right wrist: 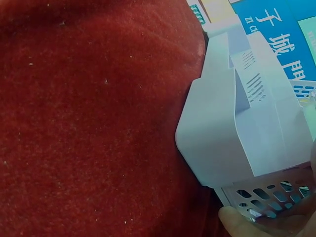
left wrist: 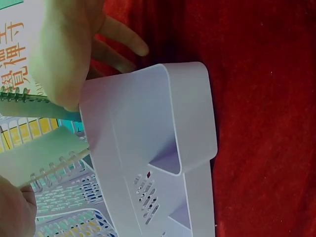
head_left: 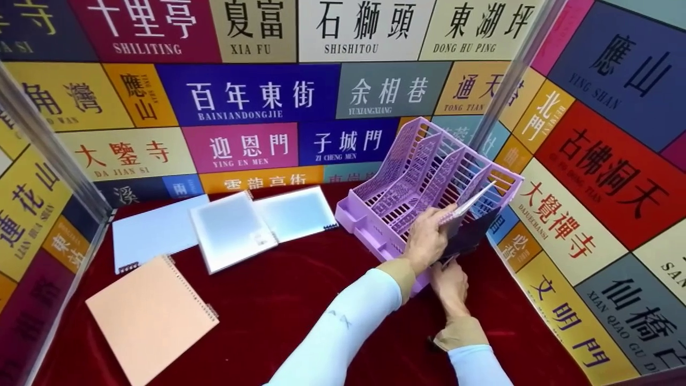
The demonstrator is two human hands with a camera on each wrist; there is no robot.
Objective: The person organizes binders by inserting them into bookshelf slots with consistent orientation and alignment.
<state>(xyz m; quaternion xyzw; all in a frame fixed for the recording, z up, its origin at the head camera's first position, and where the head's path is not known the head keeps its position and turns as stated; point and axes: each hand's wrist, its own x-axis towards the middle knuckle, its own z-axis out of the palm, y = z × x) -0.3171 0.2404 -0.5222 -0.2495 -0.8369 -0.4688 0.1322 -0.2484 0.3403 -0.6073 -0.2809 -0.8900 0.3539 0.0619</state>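
A purple desktop file rack (head_left: 391,214) with several upright slots stands at the right of the table. My left hand (head_left: 427,238) grips a spiral notebook (left wrist: 47,148), which tilts at the rack's right-hand slot. Beside it, a dark-covered spiral notebook (head_left: 474,233) stands at the rack's right end. Low at the rack's right front corner, my right hand (head_left: 451,283) holds the side wall. In the left wrist view its thumb lies inside and its fingers (left wrist: 121,37) outside. One right fingertip (right wrist: 229,217) touches the perforated side in the right wrist view.
On the red cloth (head_left: 257,332) to the left lie a peach spiral notebook (head_left: 150,321), a light blue one (head_left: 155,228), a translucent-covered one (head_left: 230,230) and another pale blue one (head_left: 300,212). Sign-printed panels (head_left: 246,96) enclose the back and sides.
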